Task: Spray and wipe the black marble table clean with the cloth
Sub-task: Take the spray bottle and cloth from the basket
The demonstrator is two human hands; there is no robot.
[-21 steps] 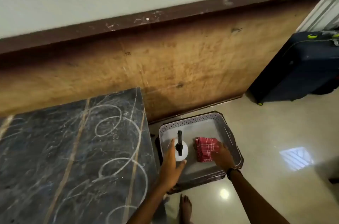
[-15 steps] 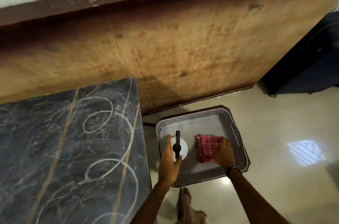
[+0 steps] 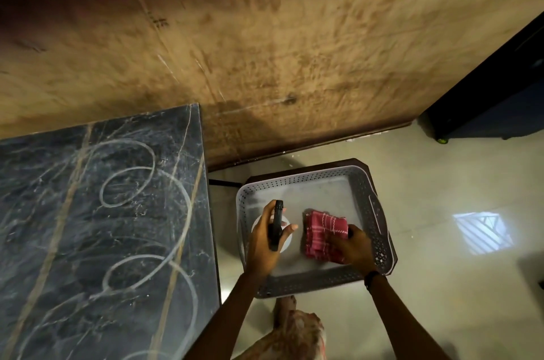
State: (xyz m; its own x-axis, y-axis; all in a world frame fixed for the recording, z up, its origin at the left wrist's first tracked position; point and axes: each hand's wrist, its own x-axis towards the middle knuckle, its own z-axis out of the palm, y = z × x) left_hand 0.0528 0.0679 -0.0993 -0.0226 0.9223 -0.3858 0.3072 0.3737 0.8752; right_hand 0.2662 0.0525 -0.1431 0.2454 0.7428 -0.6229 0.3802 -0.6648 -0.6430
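**Both hands in the basket, table waiting to the left**

Looking straight down here: a grey perforated basket (image 3: 379, 230) sits on a dark low stand (image 3: 362, 163) on the pale tiled floor (image 3: 441, 286), and both of the person's hands are inside it. The left hand (image 3: 265, 244) is wrapped around the spray bottle (image 3: 276, 225), whose black trigger head points away from the person, with the white round body showing beneath the palm. The thumb lies along the left of the nozzle and the fingers curl round the right side, so the hand is closed on the bottle. Whether the bottle is off the basket floor cannot be told from this angle.

Over on the right, the right hand (image 3: 353, 247) is pressed down on the near corner of the red checked cloth (image 3: 321, 231), which lies folded on the basket floor just beside the bottle. The fingers cover the cloth's edge; they look to be pinching it, though the grip underneath is hidden. A dark band circles the right wrist.

The black marble table (image 3: 97, 227) fills the lower left, close beside the basket. Its surface is streaked with pale looping chalky swirls and crossed by tan veins. Behind it all stands a large brown wooden board (image 3: 265, 50), and a dark blue suitcase (image 3: 500, 88) sits at far right. A bare foot (image 3: 284, 312) shows below the basket.
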